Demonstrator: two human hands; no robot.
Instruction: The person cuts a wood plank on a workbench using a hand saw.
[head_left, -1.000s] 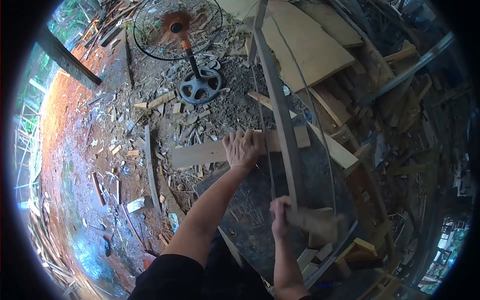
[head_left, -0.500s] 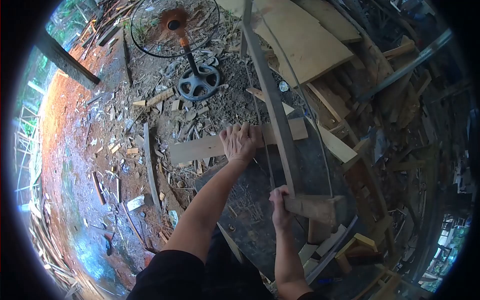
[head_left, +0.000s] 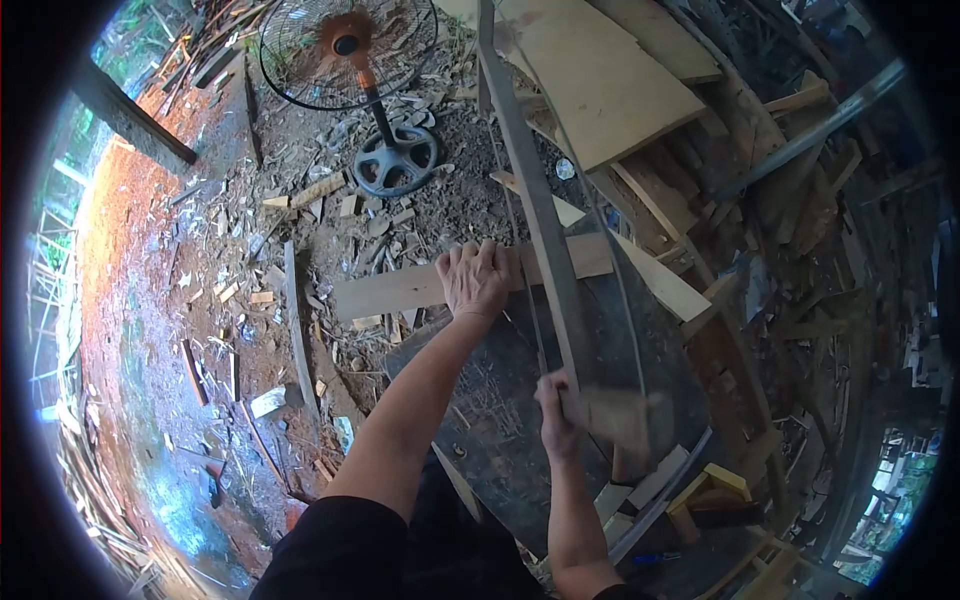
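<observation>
A flat wooden board [head_left: 385, 292] lies crosswise over the far edge of a dark worktop [head_left: 490, 400]. My left hand [head_left: 474, 280] presses down on it, fingers curled over its far edge. Just right of those fingers, the thin blade of a large wooden frame saw [head_left: 545, 225] crosses the board. My right hand [head_left: 557, 415] is closed around the saw's near end, at the blade side. The saw's long middle bar and its cord stretch away from me over the board's right part, and its near crosspiece is smeared by motion.
A fan [head_left: 350, 45] on a wheel-like base stands on the littered ground ahead. Wide wooden sheets [head_left: 610, 90] and offcuts pile up at the right. Near the worktop's right side lie a yellow-edged wooden piece [head_left: 728, 482] and a blue-handled tool [head_left: 655, 558].
The saw's near crosspiece has swung left, and my right hand has shifted slightly up and left with it. My left hand stays on the board.
</observation>
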